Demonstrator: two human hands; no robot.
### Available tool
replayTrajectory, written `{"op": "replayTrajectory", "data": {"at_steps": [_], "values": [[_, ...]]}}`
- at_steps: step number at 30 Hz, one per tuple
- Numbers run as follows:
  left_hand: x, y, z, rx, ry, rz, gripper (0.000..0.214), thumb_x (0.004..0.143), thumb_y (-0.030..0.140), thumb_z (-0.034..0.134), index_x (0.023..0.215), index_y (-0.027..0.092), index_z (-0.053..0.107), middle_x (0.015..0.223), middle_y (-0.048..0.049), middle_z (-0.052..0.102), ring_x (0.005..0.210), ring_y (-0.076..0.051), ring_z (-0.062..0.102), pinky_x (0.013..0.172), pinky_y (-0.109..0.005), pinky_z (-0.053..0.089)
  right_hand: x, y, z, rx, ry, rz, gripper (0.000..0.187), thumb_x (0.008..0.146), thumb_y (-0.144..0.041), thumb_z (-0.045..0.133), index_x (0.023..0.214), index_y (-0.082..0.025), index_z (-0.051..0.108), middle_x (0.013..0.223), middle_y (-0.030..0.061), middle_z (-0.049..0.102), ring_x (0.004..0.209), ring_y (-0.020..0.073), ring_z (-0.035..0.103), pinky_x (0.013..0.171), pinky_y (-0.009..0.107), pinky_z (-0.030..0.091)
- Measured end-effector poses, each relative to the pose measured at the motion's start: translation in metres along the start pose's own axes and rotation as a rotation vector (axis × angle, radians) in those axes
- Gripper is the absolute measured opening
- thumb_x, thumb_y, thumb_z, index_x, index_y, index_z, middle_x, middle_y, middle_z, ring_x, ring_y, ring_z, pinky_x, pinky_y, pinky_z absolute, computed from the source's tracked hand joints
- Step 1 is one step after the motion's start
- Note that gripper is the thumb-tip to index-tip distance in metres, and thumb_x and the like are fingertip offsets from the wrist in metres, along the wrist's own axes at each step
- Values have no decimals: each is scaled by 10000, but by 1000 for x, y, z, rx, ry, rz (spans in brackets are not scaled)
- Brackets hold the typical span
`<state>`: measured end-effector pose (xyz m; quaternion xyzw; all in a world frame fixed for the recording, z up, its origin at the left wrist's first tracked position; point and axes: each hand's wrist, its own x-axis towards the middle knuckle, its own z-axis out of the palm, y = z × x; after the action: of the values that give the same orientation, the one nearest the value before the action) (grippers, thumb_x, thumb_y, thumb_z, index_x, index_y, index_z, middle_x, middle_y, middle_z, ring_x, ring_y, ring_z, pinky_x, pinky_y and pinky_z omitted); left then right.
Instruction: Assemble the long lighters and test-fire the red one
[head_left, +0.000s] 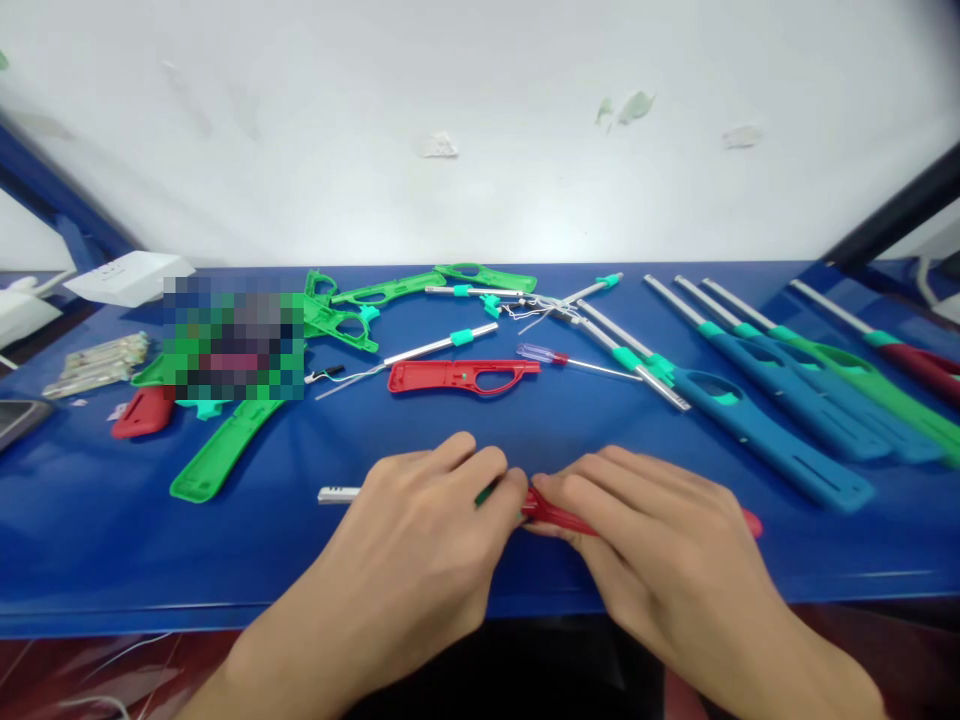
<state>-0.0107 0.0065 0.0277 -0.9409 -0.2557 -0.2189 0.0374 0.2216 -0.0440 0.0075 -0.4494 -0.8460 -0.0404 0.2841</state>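
Near the table's front edge, both hands are closed on one red lighter (559,514). My left hand (431,535) grips its front part, where a bit of green shows between the fingers. A metal tube end (337,494) sticks out to the left of that hand. My right hand (660,525) is wrapped round the red handle, whose rounded end shows past the fingers. The hands nearly meet, and the joint between tube and handle is mostly hidden. Just beyond them lie a red handle half-shell (461,377) and a screwdriver (559,357) with a clear handle.
Assembled lighters with blue handles (772,435) lie at right, beside a green one (874,385) and a dark red one (915,357). Metal tubes with wires (442,342) and green half-shells (225,450) are spread behind. At left are clear small parts (101,362) and a phone-like object (19,420).
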Motion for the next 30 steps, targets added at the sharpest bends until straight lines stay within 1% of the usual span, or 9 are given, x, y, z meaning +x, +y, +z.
{"op": "replayTrajectory", "data": {"at_steps": [3, 6, 10, 13, 18, 21, 24, 28, 30], "values": [[-3, -6, -3, 19, -13, -10, 326, 1147, 54, 503, 1127, 139, 817, 967, -68, 842, 754, -270, 762, 551, -417, 566, -3, 2, -1, 3, 6, 31, 227, 1149, -119, 599, 1099, -236, 787, 958, 24, 841, 783, 183, 757, 759, 331, 586], [-10, -11, -6, 10, -11, -38, 307, 1198, 132, 511, 1188, 146, 817, 1012, -73, 854, 786, -280, 796, 618, -434, 620, -9, 4, 1, -5, 19, 55, 175, 1165, -164, 640, 1237, -246, 776, 1081, 36, 870, 863, 202, 798, 838, 358, 606], [-13, -8, -7, -27, -46, -86, 320, 1206, 141, 491, 1277, 171, 801, 1151, -89, 856, 876, -288, 828, 651, -444, 648, -13, 5, 3, -47, -9, 50, 258, 1158, -143, 621, 1368, -266, 707, 1146, 36, 858, 942, 244, 809, 911, 409, 594], [-8, -3, -5, -32, -61, -50, 328, 1227, 200, 489, 1210, 169, 816, 1124, -90, 853, 841, -296, 807, 581, -438, 597, -11, 4, 3, -66, -12, 9, 247, 1138, -104, 602, 1316, -245, 698, 1106, 35, 859, 908, 245, 806, 862, 408, 585], [0, -2, -1, -51, -7, 13, 397, 1107, -23, 458, 1022, 157, 802, 875, -22, 760, 704, -240, 700, 548, -405, 525, -8, 1, 4, -65, 27, -32, 238, 1116, -71, 597, 1266, -218, 709, 1117, 50, 891, 892, 241, 815, 834, 412, 589], [3, -3, 0, -77, 67, 31, 403, 1043, -65, 479, 848, 174, 738, 779, 1, 680, 648, -203, 610, 524, -384, 470, -7, 1, 6, -22, 68, -29, 302, 1080, -12, 590, 1272, -210, 714, 1100, 35, 902, 859, 217, 819, 801, 390, 596], [4, -3, 1, -85, 98, 31, 395, 1022, -76, 503, 793, 176, 703, 749, 11, 643, 622, -181, 546, 522, -373, 438, -5, 2, 7, -6, 93, -40, 335, 1056, 13, 583, 1270, -194, 737, 1061, 35, 903, 831, 212, 825, 762, 379, 608], [3, -7, 0, -87, 79, 36, 373, 1033, -61, 515, 841, 173, 733, 771, 4, 672, 652, -200, 562, 536, -389, 436, -4, 4, 4, -4, 40, 12, 241, 1145, -109, 590, 1256, -235, 763, 1129, 31, 909, 915, 218, 862, 846, 392, 670], [2, -10, -2, -90, 65, 35, 363, 1052, -48, 522, 884, 173, 756, 799, 3, 704, 666, -205, 589, 558, -391, 459, -8, 8, 0, -4, -22, 56, 244, 1198, -256, 590, 1369, -279, 763, 1210, 28, 911, 1000, 229, 880, 869, 395, 703]]}}
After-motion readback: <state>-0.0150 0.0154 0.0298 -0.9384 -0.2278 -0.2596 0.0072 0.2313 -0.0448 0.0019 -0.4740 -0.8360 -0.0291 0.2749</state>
